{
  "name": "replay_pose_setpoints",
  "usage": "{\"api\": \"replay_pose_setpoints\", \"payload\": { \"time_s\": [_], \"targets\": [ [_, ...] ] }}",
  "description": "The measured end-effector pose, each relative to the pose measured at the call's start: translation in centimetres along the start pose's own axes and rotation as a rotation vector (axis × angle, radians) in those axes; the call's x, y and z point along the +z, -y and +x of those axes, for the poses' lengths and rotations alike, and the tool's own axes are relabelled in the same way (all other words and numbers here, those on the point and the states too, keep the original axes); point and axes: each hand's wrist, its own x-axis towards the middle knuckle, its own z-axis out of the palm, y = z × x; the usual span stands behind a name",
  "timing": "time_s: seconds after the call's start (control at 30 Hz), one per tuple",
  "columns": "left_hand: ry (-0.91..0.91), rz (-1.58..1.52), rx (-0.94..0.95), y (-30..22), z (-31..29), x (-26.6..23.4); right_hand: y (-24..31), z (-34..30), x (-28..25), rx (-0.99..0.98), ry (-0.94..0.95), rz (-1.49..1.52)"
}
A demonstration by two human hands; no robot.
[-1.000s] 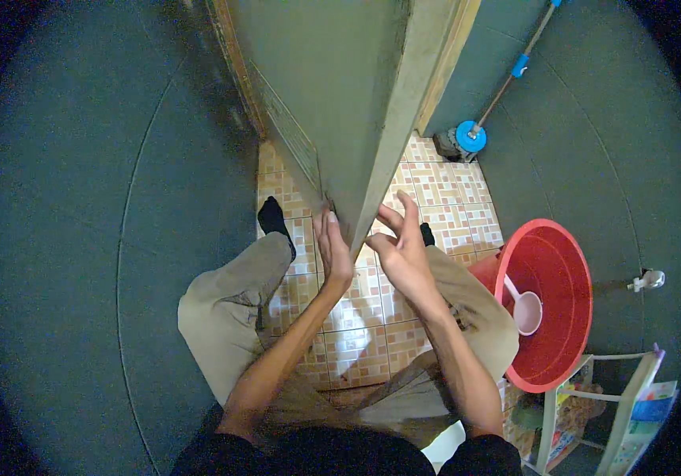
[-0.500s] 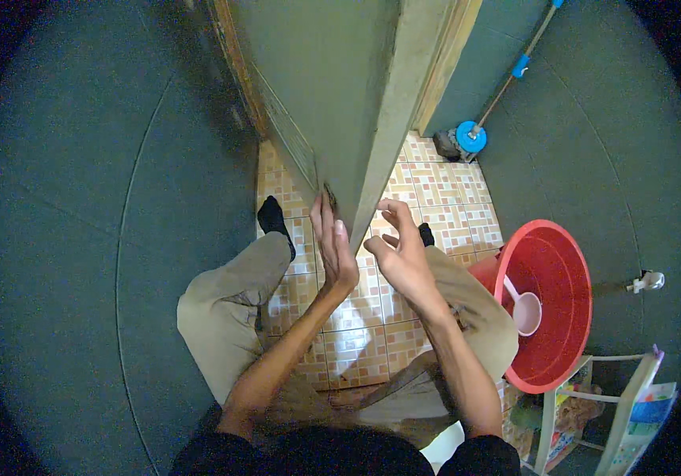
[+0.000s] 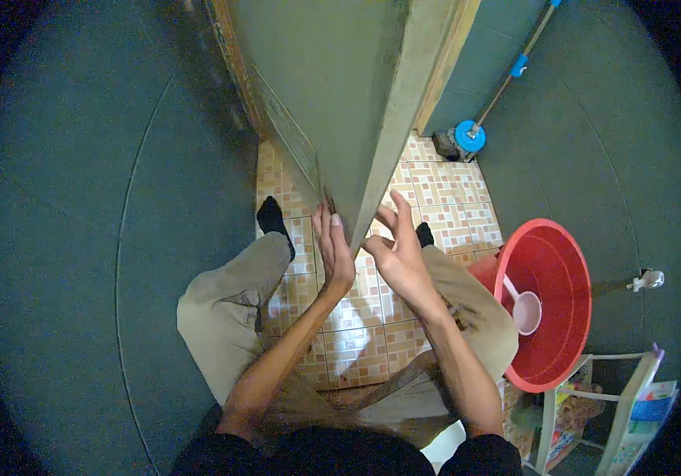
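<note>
A grey-green door stands ajar in front of me, its narrow edge pointing at me between my two hands. My left hand lies along the door's left face near the lower corner, fingers stretched out and close to a dark worn spot. On the other side of the edge is my right hand, fingers apart and one pointing up. Its thumb is at the door's edge; whether it presses on it I cannot tell. I see nothing held in either hand.
To the right a red tub holds a pale pink dipper. A mop leans in the far right corner. A tap juts from the right wall, above a white shelf rack. My knees spread around the door over patterned tiles.
My right hand's fingers have spread, with one now straightened upward, and its thumb sits nearer the door's edge. My left hand has shifted only slightly along the door face.
</note>
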Motion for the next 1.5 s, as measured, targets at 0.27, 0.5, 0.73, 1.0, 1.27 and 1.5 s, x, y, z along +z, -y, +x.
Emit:
{"api": "replay_pose_setpoints", "payload": {
  "time_s": [0.27, 0.5, 0.73, 1.0, 1.27, 1.5],
  "targets": [
    [-0.011, 0.065, -0.080, -1.0, -0.2, 0.3, -1.0, 0.2, 0.0, 0.019, 0.036, -0.063],
    [-0.031, 0.138, -0.043, -0.2, -0.1, 0.0, -0.6, 0.4, -0.4, 0.053, 0.045, -0.027],
    [-0.023, 0.166, 0.159, -1.4, 0.3, -0.2, -0.6, -0.1, -0.1, 0.045, 0.021, 0.040],
    [-0.025, 0.126, 0.120, -0.7, 0.3, -0.2, -1.2, 0.0, -0.2, 0.020, 0.029, 0.015],
    [-0.003, 0.196, 0.228, -2.3, 0.2, -0.3, -1.3, 0.5, -1.0, 0.039, 0.078, -0.094],
    [0.006, 0.166, 0.111, -1.2, 0.7, -0.5, -1.1, 0.7, -1.0, 0.013, 0.075, -0.035]
  ]
}}
